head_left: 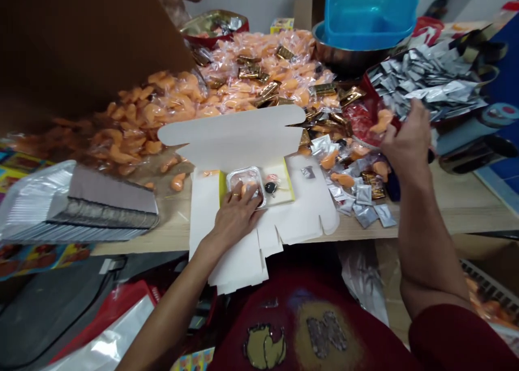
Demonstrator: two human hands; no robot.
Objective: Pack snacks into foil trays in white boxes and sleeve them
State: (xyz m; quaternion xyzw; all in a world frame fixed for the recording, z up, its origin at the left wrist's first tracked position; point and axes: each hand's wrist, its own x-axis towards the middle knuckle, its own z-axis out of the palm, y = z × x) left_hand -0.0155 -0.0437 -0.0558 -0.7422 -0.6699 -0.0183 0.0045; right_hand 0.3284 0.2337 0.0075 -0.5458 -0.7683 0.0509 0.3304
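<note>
Resting our left grip (235, 215) open on a clear tray (256, 177) inside a white box (231, 138) on the bench (458, 198), we are raising our right grip (405, 141) at the rim of a red tray (359, 117) of silver sachets (430, 79); we cannot tell whether it is closed on anything. Orange sweets (259, 73) are lying heaped behind the box.
</note>
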